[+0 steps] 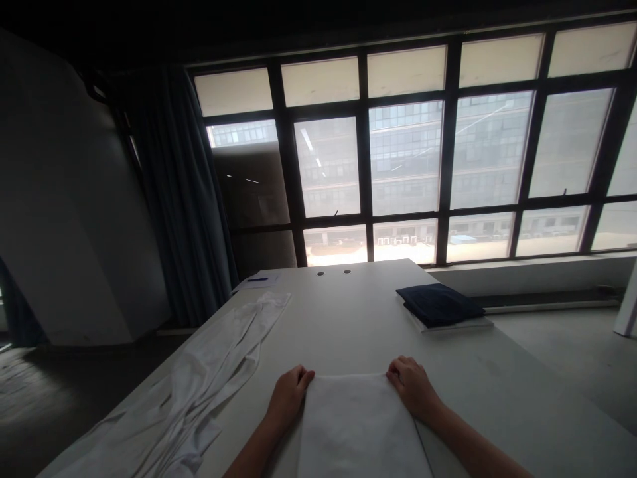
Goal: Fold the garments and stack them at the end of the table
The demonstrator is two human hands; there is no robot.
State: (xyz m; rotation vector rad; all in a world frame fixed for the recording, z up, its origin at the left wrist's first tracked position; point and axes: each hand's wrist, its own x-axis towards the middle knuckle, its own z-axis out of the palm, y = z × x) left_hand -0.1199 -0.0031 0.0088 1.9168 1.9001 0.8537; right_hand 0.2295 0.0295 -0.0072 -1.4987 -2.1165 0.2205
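A white cloth (361, 425), folded into a neat flat panel, lies on the white table at the near edge of the view. My left hand (291, 392) pinches its far left corner between thumb and fingers. At the far right corner, my right hand (411, 385) grips the same cloth in a similar pinch. The far edge runs nearly straight between the two hands. The near end of the cloth passes out of the bottom of the picture.
Crumpled white fabric (199, 378) stretches along the table's left side. Folded dark navy cloth (440, 304) rests on a white folded piece (478, 324) at the right edge. A pen (257, 279) on paper lies far left. Windows and a blue curtain (184, 199) stand behind the table (343, 318).
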